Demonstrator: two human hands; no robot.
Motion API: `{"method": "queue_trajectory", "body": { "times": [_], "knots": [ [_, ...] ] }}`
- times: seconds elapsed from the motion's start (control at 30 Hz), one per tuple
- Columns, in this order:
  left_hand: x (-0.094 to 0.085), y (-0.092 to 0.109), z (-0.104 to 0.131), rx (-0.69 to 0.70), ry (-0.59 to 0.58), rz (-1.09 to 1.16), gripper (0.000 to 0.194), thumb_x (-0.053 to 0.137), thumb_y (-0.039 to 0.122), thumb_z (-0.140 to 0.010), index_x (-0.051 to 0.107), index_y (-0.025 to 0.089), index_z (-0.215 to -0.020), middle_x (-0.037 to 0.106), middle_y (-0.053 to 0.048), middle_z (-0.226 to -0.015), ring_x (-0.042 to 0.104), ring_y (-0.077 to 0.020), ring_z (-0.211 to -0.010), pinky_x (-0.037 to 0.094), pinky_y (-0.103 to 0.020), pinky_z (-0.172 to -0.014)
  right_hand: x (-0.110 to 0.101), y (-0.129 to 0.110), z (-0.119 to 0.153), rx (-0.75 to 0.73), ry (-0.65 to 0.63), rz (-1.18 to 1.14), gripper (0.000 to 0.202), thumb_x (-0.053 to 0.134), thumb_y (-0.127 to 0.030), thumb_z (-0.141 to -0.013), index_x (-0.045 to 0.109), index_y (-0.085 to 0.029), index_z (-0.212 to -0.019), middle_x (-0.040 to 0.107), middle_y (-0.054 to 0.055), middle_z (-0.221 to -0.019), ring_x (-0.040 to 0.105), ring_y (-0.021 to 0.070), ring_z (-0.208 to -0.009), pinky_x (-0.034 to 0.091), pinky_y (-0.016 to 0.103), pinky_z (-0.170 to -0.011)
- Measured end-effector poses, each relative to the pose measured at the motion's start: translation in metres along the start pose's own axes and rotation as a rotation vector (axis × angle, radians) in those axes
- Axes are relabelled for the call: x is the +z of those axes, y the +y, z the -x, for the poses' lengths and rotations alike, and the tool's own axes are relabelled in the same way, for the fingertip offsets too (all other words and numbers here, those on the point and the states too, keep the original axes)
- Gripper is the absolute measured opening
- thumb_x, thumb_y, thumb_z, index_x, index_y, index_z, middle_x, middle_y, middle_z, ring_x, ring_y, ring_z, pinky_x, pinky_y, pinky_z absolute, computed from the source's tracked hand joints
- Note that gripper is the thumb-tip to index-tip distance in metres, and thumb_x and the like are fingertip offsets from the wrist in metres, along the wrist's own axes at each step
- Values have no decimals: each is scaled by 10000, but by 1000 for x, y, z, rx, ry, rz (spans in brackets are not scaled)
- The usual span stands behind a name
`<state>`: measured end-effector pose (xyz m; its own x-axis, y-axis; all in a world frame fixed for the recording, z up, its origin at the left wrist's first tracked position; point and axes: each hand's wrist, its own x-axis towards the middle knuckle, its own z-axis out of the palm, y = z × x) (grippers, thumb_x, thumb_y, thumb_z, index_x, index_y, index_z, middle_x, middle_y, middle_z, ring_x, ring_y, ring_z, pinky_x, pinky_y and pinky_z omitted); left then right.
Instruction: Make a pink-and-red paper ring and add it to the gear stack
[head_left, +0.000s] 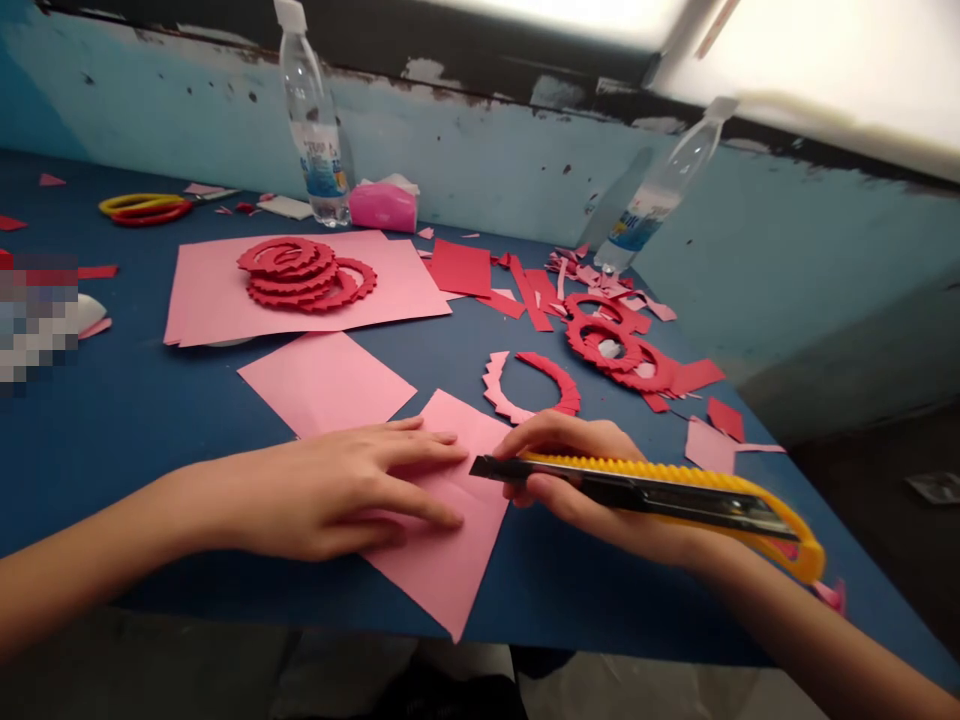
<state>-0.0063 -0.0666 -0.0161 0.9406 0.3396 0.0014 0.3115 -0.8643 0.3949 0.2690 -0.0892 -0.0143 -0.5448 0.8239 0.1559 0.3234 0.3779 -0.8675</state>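
Observation:
A pink sheet of paper lies near the table's front edge, one corner pointing toward me. My left hand rests flat on it, fingers spread. Above the sheet's right side, my right hand grips a yellow and black utility knife, its tip pointing left toward my left fingers. Beyond my left hand sits another pink sheet, partly covered by that hand. Just past my right hand is an open ring of folded paper, part pink and part red.
Red jagged rings are piled on large pink sheets. More red rings and paper scraps lie at the right. Scissors, a pink tissue pack and two bottles, one left, one right, stand along the wall.

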Motion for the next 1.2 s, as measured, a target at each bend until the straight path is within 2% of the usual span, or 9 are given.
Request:
{"method": "queue_trajectory", "body": {
  "times": [0.1, 0.2, 0.33, 0.5, 0.77, 1.2],
  "knots": [
    [-3, -5, -2, 0, -14, 41, 355, 539, 192, -941, 670, 331, -1240, 455, -36, -1531, 427, -301, -1411, 447, -430, -1112, 8, 4, -3, -73, 62, 114, 215, 589, -84, -764, 666, -215, -915, 711, -10, -832, 674, 127, -696, 524, 240, -653],
    [2, -9, -3, 17, 20, 61, 326, 567, 181, -913, 690, 284, -1197, 457, -46, -1531, 395, -298, -1435, 385, -446, -1167, 14, 10, -7, -109, 94, 139, 162, 638, -121, -779, 653, -222, -904, 712, -12, -817, 641, 121, -654, 502, 234, -615],
    [6, -13, -2, 51, 46, 70, 435, 567, 159, -900, 627, 281, -1313, 444, -54, -1544, 387, -288, -1443, 293, -469, -1218, 19, 18, -11, -123, 107, 110, 102, 667, -167, -783, 614, -214, -856, 680, -11, -767, 603, 122, -636, 454, 223, -555],
    [6, -14, -3, 59, 39, 52, 445, 568, 165, -898, 632, 297, -1319, 424, -46, -1557, 396, -289, -1437, 306, -467, -1211, 22, 24, -11, -121, 66, 122, 120, 624, -134, -795, 605, -213, -884, 637, -32, -751, 516, 85, -562, 400, 199, -514],
    [7, -13, -3, 65, 47, 55, 458, 556, 166, -896, 626, 293, -1330, 445, -57, -1543, 412, -304, -1426, 321, -488, -1199, 23, 27, -11, -183, 67, 153, 137, 619, -110, -798, 608, -212, -887, 667, -29, -790, 575, 90, -619, 449, 192, -569],
    [7, -15, -4, 83, 64, 69, 463, 560, 158, -888, 627, 274, -1331, 452, -61, -1537, 386, -300, -1441, 299, -477, -1214, 26, 21, -13, -183, 75, 201, 106, 590, -131, -794, 601, -215, -858, 698, -26, -764, 632, 103, -624, 478, 205, -591]
  ]
}}
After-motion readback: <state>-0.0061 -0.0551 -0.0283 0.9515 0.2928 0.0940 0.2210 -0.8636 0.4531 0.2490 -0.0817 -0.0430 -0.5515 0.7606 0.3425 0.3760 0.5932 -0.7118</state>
